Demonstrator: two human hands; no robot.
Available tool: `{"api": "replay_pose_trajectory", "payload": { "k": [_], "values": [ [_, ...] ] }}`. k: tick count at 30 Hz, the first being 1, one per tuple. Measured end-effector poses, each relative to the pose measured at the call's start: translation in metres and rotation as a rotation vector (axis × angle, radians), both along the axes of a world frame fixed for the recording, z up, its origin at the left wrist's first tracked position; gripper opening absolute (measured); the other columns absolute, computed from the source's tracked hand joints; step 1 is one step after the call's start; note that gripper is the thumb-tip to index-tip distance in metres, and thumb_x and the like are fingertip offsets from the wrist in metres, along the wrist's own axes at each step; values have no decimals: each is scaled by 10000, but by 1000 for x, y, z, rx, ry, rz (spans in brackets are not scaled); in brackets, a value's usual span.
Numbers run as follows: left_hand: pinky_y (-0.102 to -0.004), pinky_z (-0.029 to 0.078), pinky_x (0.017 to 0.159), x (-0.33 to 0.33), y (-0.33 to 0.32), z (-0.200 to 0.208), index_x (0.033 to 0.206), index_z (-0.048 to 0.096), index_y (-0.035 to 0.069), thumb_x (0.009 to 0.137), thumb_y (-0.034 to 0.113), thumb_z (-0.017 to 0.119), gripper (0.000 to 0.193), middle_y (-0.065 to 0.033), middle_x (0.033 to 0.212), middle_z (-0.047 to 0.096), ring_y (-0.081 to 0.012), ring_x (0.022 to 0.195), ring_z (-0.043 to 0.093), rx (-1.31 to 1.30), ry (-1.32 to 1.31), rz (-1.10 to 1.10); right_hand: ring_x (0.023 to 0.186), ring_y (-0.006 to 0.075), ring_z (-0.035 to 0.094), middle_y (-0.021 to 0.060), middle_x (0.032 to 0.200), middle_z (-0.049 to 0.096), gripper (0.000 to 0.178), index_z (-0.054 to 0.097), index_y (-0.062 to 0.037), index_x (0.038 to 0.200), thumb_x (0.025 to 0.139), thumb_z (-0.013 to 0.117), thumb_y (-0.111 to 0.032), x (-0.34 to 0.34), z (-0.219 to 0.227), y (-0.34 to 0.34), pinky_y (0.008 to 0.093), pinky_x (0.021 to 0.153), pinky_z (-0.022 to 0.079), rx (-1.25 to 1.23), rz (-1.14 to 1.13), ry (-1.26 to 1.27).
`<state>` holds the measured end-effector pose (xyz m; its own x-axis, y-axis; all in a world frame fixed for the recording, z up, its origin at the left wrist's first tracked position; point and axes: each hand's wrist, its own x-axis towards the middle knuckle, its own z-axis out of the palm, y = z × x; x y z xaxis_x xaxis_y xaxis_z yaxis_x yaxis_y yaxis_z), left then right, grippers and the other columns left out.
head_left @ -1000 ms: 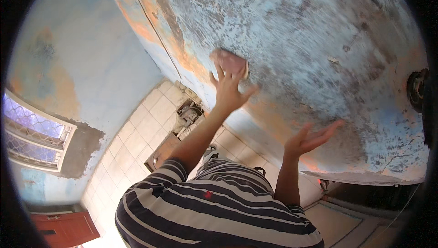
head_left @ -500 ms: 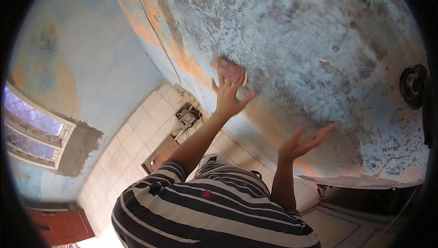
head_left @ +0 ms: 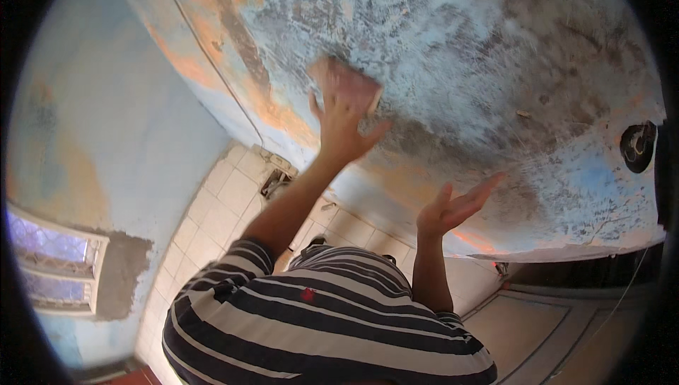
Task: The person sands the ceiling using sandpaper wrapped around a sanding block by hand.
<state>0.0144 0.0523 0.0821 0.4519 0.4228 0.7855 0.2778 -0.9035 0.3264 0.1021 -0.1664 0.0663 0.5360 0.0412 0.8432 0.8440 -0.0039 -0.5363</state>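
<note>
My left hand presses a reddish-brown piece of sandpaper with a pale edge against the wall. Its fingers lie over the sheet, partly smeared by motion, and the thumb sticks out to the right. Under and around the sheet the wall is patchy pale blue and grey, scuffed, with dark smudges. Lower and to the right, my right hand is open and holds nothing. Its fingers stretch toward the wall surface; whether the fingertips touch it I cannot tell.
A thin cable runs down the wall's left part. A round black fitting sits at the far right. Pale tiles line the lower left, with an open wall box. A grilled window is farther left.
My left hand and the sandpaper have moved up and left along the wall. The view has shifted, and my right hand appears slightly higher and farther left, still open.
</note>
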Motion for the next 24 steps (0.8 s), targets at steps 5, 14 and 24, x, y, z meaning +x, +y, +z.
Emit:
{"api": "replay_pose_trajectory", "payload": {
  "k": [5, 14, 24],
  "values": [
    [-796, 110, 1015, -14, -9, -25, 1155, 705, 205, 764, 513, 796, 506, -164, 1289, 544, -512, 1389, 301, 1, 15, -31, 1530, 408, 98, 281, 1631, 111, 676, 148, 58, 1532, 999, 511, -144, -33, 3, 27, 539, 1237, 95, -31, -13, 56],
    [-773, 146, 1010, 6, 24, 81, 1036, 698, 177, 791, 470, 772, 389, -96, 1209, 578, -519, 1328, 379, 82, -232, -211, 1532, 381, 118, 243, 1640, 129, 688, 140, 37, 1557, 1011, 509, -163, -77, -20, 51, 528, 1235, 143, -31, -219, 43],
    [-789, 69, 1037, -2, 18, -53, 1255, 626, 155, 816, 515, 744, 580, -183, 1327, 520, -515, 1368, 324, -33, -3, -184, 1529, 421, 77, 263, 1639, 84, 730, 96, 49, 1547, 1017, 518, -222, -95, -27, 42, 556, 1230, 141, -76, -313, 229]
  ]
}}
